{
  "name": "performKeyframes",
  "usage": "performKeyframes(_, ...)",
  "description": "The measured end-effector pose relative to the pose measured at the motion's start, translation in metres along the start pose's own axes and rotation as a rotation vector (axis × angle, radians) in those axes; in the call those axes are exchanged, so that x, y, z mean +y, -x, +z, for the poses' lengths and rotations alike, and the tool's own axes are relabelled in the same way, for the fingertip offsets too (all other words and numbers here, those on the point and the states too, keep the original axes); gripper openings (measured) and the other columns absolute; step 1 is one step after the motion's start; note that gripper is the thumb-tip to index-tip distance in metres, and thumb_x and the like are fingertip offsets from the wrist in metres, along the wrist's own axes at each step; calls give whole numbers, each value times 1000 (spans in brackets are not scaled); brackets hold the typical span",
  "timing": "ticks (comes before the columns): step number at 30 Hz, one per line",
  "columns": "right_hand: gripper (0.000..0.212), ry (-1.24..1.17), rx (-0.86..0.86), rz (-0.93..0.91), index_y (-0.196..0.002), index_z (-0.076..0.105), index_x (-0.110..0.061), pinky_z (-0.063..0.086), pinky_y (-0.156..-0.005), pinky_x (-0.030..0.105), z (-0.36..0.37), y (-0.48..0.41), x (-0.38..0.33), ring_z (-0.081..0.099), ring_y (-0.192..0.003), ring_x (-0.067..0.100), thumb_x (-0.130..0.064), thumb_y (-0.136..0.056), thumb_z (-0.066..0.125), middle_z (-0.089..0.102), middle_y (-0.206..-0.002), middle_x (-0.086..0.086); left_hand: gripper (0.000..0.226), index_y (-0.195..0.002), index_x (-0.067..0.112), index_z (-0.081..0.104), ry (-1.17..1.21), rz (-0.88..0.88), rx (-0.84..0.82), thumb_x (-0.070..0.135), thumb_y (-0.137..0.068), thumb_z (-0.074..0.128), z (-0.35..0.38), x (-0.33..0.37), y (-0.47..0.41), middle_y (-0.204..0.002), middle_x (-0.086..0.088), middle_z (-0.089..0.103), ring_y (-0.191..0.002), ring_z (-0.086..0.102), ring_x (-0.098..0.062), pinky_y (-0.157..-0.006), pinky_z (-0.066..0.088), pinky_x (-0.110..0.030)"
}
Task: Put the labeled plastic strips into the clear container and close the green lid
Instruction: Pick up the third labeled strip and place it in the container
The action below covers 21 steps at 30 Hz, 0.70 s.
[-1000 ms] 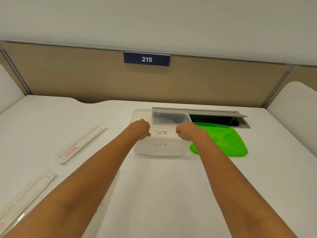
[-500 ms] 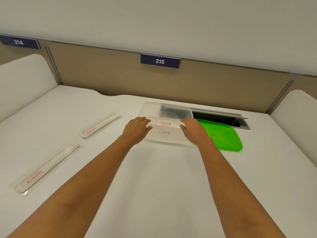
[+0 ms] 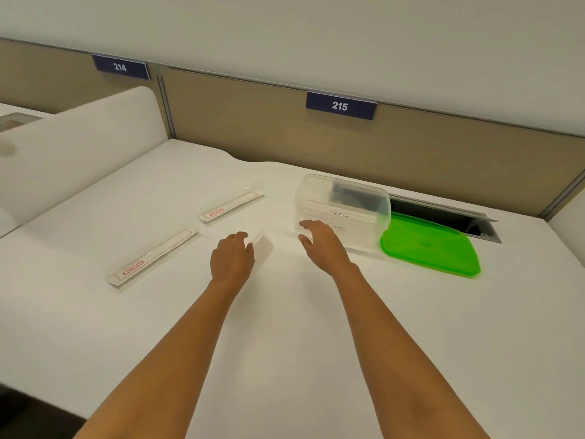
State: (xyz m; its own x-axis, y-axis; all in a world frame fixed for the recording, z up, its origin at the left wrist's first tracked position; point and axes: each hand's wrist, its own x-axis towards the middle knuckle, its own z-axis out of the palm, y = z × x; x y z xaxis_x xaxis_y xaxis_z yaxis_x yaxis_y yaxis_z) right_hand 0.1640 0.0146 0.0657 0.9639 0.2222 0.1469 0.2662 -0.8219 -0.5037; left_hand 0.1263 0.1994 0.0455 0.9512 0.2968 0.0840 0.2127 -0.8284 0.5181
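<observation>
Head view: your left hand (image 3: 232, 259) has its fingers (image 3: 240, 237) curled loosely downward, and a pale, blurred strip end (image 3: 262, 248) sits against them; whether they actually pinch it cannot be told. Your right hand (image 3: 318, 240) has its fingers (image 3: 308, 224) spread and empty, just in front of the near wall of the clear rectangular plastic container (image 3: 343, 210).

Inside that container, white labeled plastic strips (image 3: 340, 215) lie stacked, with handwriting visible through the wall. The flat bright green plastic lid (image 3: 430, 248) lies on the white table (image 3: 285, 327) just to the right of the container, its edge touching or nearly touching the container's base, so the container stands open.

To the left of your hands, two long clear-sleeved strips with red printed labels rest flat on the table: a nearer one (image 3: 152, 258) and a farther one (image 3: 231, 205), both angled, and well apart from the container.

Behind the lid, a dark cable slot with a grey flap (image 3: 443, 213) opens in the table. On the tan partition are dark blue number plates reading 215 (image 3: 340, 106) and 214 (image 3: 120, 67).
</observation>
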Motion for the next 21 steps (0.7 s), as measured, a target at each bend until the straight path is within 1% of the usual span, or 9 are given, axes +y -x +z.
performKeyframes(3, 42, -142, -91, 22, -139, 42, -14, 33, -105, 30, 18, -4, -16, 42, -130, 22, -21, -97, 47, 49, -137, 7, 41, -134, 16, 48, 76, -67, 16, 32, -97, 44, 1, -15, 13, -136, -5, 54, -127, 46, -26, -100, 38, -39)
performKeyframes(6, 48, -245, -174, 54, -141, 38, -14, 33, -106, 31, 31, -11, -27, 42, -130, 22, -23, -96, 50, 45, -140, 8, 45, -135, 17, 47, 137, -113, -23, 36, -95, 48, 4, -25, 20, -133, -3, 56, -125, 49, -24, -98, 41, -39)
performKeyframes(9, 51, -312, -222, 106, -142, 35, -15, 35, -107, 34, 41, -20, -33, 43, -130, 23, -24, -95, 53, 42, -143, 9, 41, -132, 18, 51, 212, -148, -55, 29, -93, 52, 6, -33, 21, -128, -3, 60, -119, 54, -22, -93, 45, -37)
performKeyframes(12, 52, -375, -214, 165, -142, 35, -15, 37, -106, 35, 49, -27, -33, 43, -130, 24, -25, -95, 54, 40, -144, 9, 37, -128, 17, 56, 252, -155, -53, 25, -92, 55, 6, -37, 14, -127, -5, 61, -114, 58, -22, -89, 47, -34)
performKeyframes(16, 55, -373, -235, 189, -143, 33, -17, 35, -109, 36, 57, -32, -30, 40, -133, 23, -26, -94, 55, 36, -147, 7, 48, -133, 18, 53, 245, -141, -132, 34, -89, 60, 7, -43, 9, -134, -5, 57, -124, 52, -23, -98, 43, -36)
performKeyframes(19, 60, -340, -269, 173, -146, 30, -20, 30, -113, 37, 61, -36, -26, 35, -137, 22, -24, -93, 57, 31, -151, 4, 45, -133, 20, 55, 241, -132, -150, 34, -89, 60, 9, -49, 3, -130, -6, 61, -116, 59, -24, -94, 48, -37)
performKeyframes(21, 62, -324, -280, 153, -146, 30, -22, 29, -114, 35, 60, -41, -24, 33, -138, 21, -21, -91, 59, 30, -153, 3, 42, -131, 23, 56, 197, -109, -167, 34, -91, 57, 8, -49, -4, -125, -5, 64, -112, 61, -25, -89, 49, -35)
